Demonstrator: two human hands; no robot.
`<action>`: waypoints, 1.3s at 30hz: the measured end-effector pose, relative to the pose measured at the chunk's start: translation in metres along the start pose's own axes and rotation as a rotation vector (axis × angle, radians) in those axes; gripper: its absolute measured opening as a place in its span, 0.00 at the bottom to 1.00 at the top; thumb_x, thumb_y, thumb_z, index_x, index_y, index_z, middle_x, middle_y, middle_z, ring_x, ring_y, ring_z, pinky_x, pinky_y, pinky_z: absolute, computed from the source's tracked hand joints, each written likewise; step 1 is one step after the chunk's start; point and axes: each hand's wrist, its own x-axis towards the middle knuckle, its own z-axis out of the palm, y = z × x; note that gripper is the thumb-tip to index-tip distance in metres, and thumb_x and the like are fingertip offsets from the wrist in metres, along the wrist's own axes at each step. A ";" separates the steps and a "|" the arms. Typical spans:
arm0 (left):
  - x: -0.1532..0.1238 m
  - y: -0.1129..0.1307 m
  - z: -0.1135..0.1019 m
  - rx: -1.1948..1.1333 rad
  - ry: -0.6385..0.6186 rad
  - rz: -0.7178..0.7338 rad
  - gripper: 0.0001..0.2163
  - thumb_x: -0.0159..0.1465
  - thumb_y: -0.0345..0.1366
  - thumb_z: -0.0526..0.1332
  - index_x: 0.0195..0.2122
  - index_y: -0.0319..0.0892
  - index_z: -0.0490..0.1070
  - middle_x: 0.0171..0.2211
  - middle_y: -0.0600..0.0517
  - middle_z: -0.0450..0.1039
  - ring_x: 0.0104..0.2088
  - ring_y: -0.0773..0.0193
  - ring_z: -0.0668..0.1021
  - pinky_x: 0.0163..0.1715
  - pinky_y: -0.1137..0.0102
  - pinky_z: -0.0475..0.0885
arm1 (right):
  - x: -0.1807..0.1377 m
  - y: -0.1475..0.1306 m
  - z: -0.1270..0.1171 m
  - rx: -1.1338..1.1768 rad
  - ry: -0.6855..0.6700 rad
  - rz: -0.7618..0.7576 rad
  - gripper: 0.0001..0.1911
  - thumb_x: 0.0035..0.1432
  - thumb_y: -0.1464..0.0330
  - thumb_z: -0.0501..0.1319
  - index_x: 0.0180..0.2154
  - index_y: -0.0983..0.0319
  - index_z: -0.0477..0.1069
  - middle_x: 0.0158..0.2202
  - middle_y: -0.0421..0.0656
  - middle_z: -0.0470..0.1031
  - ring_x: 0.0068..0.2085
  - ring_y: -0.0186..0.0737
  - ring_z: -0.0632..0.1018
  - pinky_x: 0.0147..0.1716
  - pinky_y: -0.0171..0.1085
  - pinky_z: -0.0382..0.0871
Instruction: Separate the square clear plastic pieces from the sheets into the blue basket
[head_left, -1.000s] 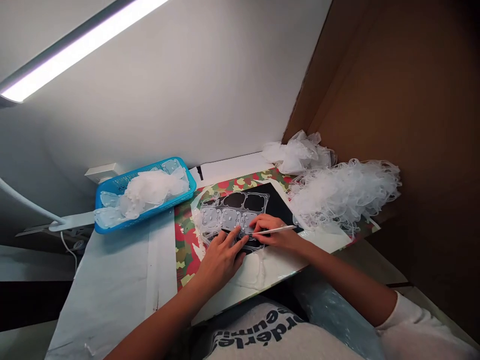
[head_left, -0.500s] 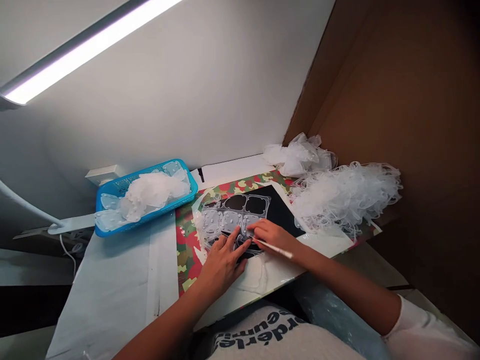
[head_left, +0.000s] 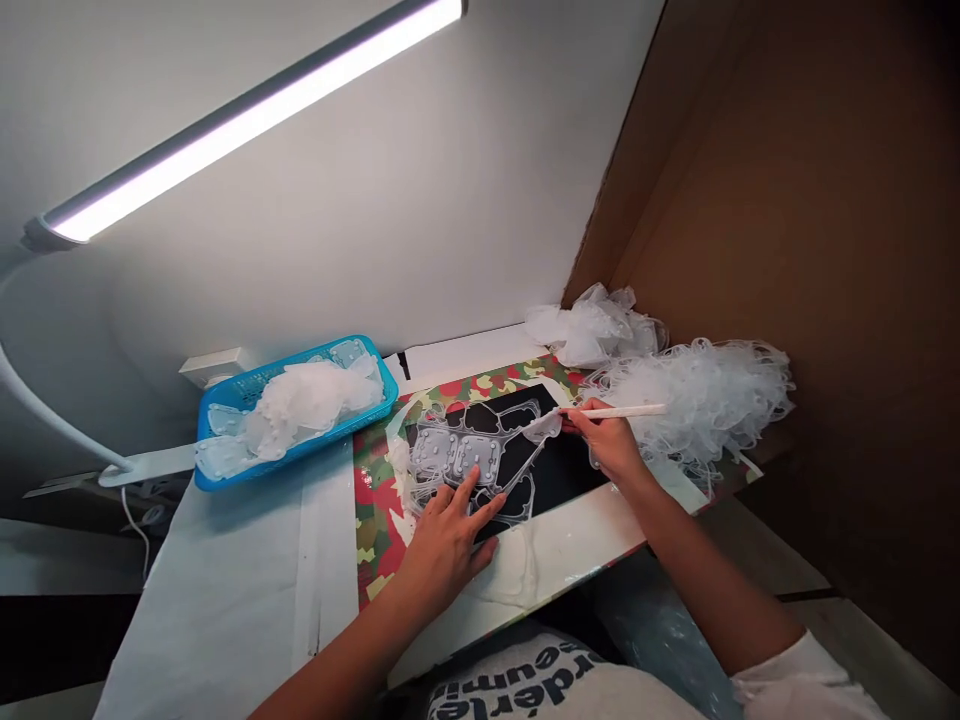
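A thin translucent sheet (head_left: 480, 455) of rounded plate-like pieces joined by a frame lies on the black mat (head_left: 574, 470). My left hand (head_left: 450, 525) rests on it with fingers spread, the index fingertip on a piece and another finger on the lower frame. In my right hand (head_left: 607, 440) a slim white stick-like tool (head_left: 634, 411) points rightward; its exact kind is unclear. At the same fingertips, one translucent piece (head_left: 541, 428) is raised at the sheet's right end, with frame strands drawn taut toward it. Whether fingers or tool grip that piece cannot be seen.
A blue basket (head_left: 300, 450) of translucent pieces stands at the left. To the right lies a heap of curly translucent strips (head_left: 697, 400), with more clear pieces (head_left: 596, 325) behind. A lit lamp (head_left: 262, 120) hangs above; a brown cardboard wall (head_left: 750, 200) rises at the right.
My right hand has moved right and away from me, lifting the sheet's right-end piece and stretching its frame. The tool has swung from pointing toward me to pointing right. My left hand stays put.
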 end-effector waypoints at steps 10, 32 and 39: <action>0.104 -0.028 -0.023 -1.031 -0.309 -0.520 0.34 0.62 0.64 0.46 0.33 0.38 0.79 0.25 0.47 0.78 0.18 0.68 0.69 0.16 0.74 0.56 | -0.073 -0.046 0.027 -0.404 -0.388 -0.268 0.09 0.63 0.64 0.57 0.30 0.56 0.70 0.47 0.43 0.79 0.45 0.46 0.77 0.46 0.45 0.68; 0.071 -0.007 0.014 -0.654 0.254 -0.165 0.07 0.64 0.36 0.59 0.33 0.43 0.75 0.36 0.51 0.78 0.36 0.63 0.77 0.38 0.70 0.70 | 0.001 -0.010 0.041 -0.646 -0.362 -0.253 0.07 0.59 0.68 0.57 0.29 0.59 0.69 0.34 0.42 0.78 0.40 0.44 0.74 0.43 0.42 0.63; 0.032 -0.001 0.002 -0.776 0.469 0.001 0.05 0.67 0.34 0.58 0.35 0.44 0.71 0.42 0.49 0.80 0.35 0.65 0.79 0.34 0.70 0.73 | 0.011 -0.001 0.033 -0.733 -0.341 -0.324 0.06 0.60 0.71 0.57 0.30 0.58 0.68 0.40 0.41 0.80 0.48 0.45 0.73 0.50 0.46 0.56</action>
